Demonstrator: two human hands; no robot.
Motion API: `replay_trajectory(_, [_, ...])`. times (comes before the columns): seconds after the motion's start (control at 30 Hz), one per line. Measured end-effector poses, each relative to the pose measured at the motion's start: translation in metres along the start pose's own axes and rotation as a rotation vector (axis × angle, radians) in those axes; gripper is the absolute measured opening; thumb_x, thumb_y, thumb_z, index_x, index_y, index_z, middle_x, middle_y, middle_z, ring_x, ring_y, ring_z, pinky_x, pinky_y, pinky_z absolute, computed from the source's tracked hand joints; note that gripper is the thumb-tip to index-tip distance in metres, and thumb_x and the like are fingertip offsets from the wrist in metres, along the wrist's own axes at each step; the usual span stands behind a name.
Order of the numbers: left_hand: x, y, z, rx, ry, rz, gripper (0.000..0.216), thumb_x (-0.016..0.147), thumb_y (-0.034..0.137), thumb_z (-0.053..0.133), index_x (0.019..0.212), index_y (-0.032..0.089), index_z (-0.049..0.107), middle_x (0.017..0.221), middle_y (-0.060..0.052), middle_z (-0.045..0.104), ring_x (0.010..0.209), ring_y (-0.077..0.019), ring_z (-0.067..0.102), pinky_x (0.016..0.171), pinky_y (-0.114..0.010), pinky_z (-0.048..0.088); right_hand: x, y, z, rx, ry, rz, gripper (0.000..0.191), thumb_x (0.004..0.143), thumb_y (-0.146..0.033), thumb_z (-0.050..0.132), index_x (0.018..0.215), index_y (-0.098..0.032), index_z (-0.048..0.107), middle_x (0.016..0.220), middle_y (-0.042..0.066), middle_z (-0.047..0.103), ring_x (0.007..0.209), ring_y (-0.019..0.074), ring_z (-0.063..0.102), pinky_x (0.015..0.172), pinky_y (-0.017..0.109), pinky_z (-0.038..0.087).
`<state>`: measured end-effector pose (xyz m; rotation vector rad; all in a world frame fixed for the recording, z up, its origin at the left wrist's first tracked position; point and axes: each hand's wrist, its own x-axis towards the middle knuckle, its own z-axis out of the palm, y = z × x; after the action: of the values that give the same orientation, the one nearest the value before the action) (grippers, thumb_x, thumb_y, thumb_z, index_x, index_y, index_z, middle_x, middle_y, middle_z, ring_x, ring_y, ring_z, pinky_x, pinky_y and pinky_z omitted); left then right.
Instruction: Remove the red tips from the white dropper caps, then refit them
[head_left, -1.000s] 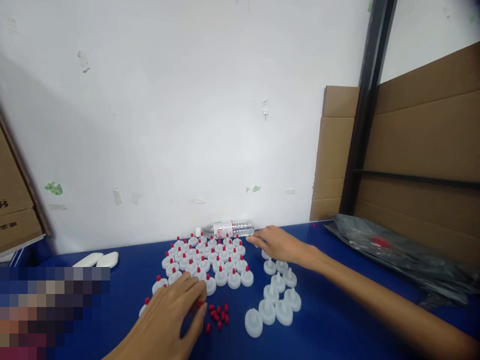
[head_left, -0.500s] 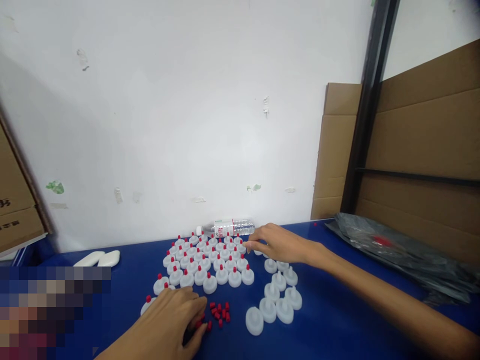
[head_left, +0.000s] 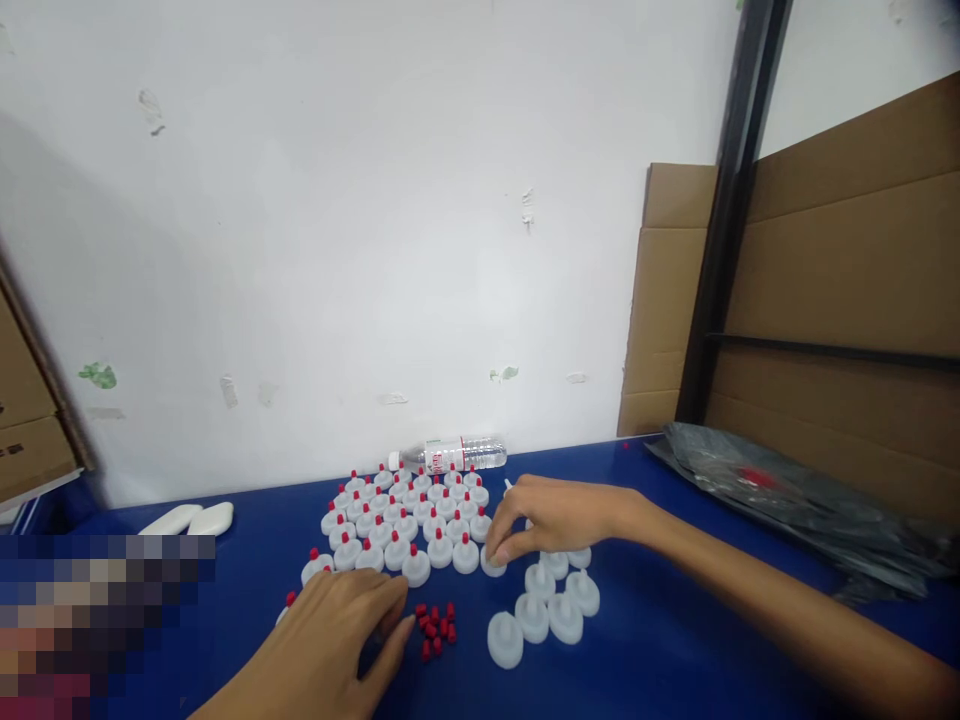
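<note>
My right hand (head_left: 562, 515) reaches over the right edge of a cluster of round white spout lids (head_left: 415, 568). Its fingers and thumb are closed at the top of one lid (head_left: 493, 566), hiding that lid's red tip. Near the front, my left hand (head_left: 330, 635) rests low with bent fingers, its thumb apart from the index finger and nothing visible between them. Small loose red caps (head_left: 431, 630) lie in a pile just right of it. Several lids in the cluster wear red caps. More white lids without red caps (head_left: 505, 640) stand on the right, partly behind my right hand.
A clear plastic bottle (head_left: 480, 452) lies along the wall behind the lids. Two white rounded objects (head_left: 211, 519) sit at left on the blue table (head_left: 247, 550). Grey plastic bags (head_left: 780, 520) lie at right, before cardboard (head_left: 840, 270) and a dark metal post (head_left: 731, 220).
My right hand has come nearer, from the cluster's back right to a lid at its front right. My left hand has drawn slightly away from the loose red caps.
</note>
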<state>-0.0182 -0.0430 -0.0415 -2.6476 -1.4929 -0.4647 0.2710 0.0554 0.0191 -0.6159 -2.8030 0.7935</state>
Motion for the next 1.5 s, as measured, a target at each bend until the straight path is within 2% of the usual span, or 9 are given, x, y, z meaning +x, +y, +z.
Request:
replay_trajectory(0.27, [0.005, -0.001, -0.002, -0.024, 0.235, 0.102, 0.026, 0.103, 0.025, 0.044, 0.078, 0.024, 0.05, 0.063, 0.004, 0.058, 0.056, -0.0143, 0.06, 0.053, -0.026, 0.033, 0.001, -0.008, -0.004, 0.047, 0.188, -0.021, 0.018, 0.098, -0.031, 0.068, 0.11, -0.023, 0.08, 0.108, 0.003, 0.079, 0.098, 0.0179, 0.075, 0.086, 0.025, 0.054])
replay_trajectory(0.4, [0.003, 0.004, -0.004, -0.056, 0.317, 0.149, 0.021, 0.103, 0.023, 0.046, 0.082, 0.025, 0.051, 0.064, 0.005, 0.059, 0.055, -0.0133, 0.061, 0.051, -0.025, 0.036, 0.005, -0.019, 0.009, -0.023, 0.309, -0.08, 0.037, 0.098, -0.025, 0.069, 0.135, -0.029, 0.065, 0.108, 0.001, 0.079, 0.097, 0.0171, 0.073, 0.089, 0.029, 0.051])
replay_trajectory(0.47, [0.003, 0.008, -0.004, -0.054, 0.367, 0.17, 0.014, 0.102, 0.024, 0.049, 0.089, 0.025, 0.053, 0.063, 0.006, 0.059, 0.051, -0.013, 0.06, 0.049, -0.025, 0.037, 0.006, -0.028, 0.019, -0.16, 0.353, -0.134, 0.054, 0.097, -0.022, 0.069, 0.148, -0.029, 0.05, 0.105, 0.001, 0.078, 0.099, 0.0178, 0.07, 0.096, 0.034, 0.048])
replay_trajectory(0.57, [0.001, 0.016, 0.0, -0.016, 0.43, 0.21, 0.008, 0.101, 0.033, 0.055, 0.098, 0.025, 0.054, 0.06, 0.008, 0.059, 0.046, -0.0132, 0.058, 0.047, -0.024, 0.039, 0.008, -0.046, 0.035, -0.534, 0.356, -0.234, 0.06, 0.099, -0.018, 0.062, 0.154, -0.021, 0.039, 0.095, 0.003, 0.074, 0.092, 0.0196, 0.065, 0.102, 0.04, 0.042])
replay_trajectory(0.67, [-0.002, 0.023, 0.004, 0.028, 0.451, 0.262, 0.011, 0.102, 0.034, 0.053, 0.093, 0.026, 0.053, 0.064, 0.006, 0.064, 0.049, -0.0143, 0.062, 0.047, -0.024, 0.042, 0.01, -0.063, 0.051, -0.811, 0.419, -0.407, 0.054, 0.103, -0.013, 0.049, 0.155, -0.015, 0.036, 0.077, -0.002, 0.066, 0.078, 0.0181, 0.057, 0.096, 0.036, 0.041])
replay_trajectory(0.8, [0.0, 0.025, 0.003, 0.011, 0.42, 0.328, 0.023, 0.099, 0.014, 0.038, 0.085, 0.026, 0.051, 0.067, 0.004, 0.066, 0.05, -0.0138, 0.063, 0.044, -0.022, 0.04, 0.012, -0.071, 0.061, -0.909, 0.59, -0.509, 0.049, 0.103, -0.004, 0.038, 0.15, -0.017, 0.042, 0.068, -0.007, 0.059, 0.067, 0.0163, 0.049, 0.089, 0.034, 0.041])
replay_trajectory(1.0, [0.003, 0.02, 0.003, -0.086, 0.463, 0.323, 0.019, 0.103, 0.018, 0.039, 0.094, 0.026, 0.053, 0.07, 0.004, 0.066, 0.052, -0.0142, 0.064, 0.046, -0.023, 0.041, 0.005, -0.071, 0.051, -0.516, 0.363, -0.299, 0.071, 0.096, -0.014, 0.058, 0.159, -0.02, 0.025, 0.102, 0.003, 0.07, 0.094, 0.0185, 0.061, 0.103, 0.037, 0.041])
replay_trajectory(1.17, [0.001, 0.022, 0.003, -0.135, 0.417, 0.253, 0.022, 0.104, 0.019, 0.041, 0.084, 0.026, 0.048, 0.069, 0.005, 0.061, 0.05, -0.0126, 0.059, 0.046, -0.023, 0.037, 0.0, -0.078, 0.043, -0.057, 0.261, -0.064, 0.075, 0.094, -0.014, 0.065, 0.157, -0.032, 0.029, 0.118, 0.001, 0.07, 0.093, 0.0156, 0.065, 0.084, 0.024, 0.048])
replay_trajectory(1.5, [0.004, 0.018, 0.004, -0.223, 0.291, 0.276, 0.02, 0.106, 0.027, 0.043, 0.087, 0.027, 0.05, 0.07, 0.007, 0.065, 0.05, -0.0117, 0.061, 0.046, -0.024, 0.034, 0.002, -0.076, 0.042, 0.095, 0.195, -0.035, 0.082, 0.089, -0.033, 0.08, 0.156, -0.038, 0.033, 0.115, 0.002, 0.075, 0.104, 0.0198, 0.07, 0.087, 0.024, 0.05])
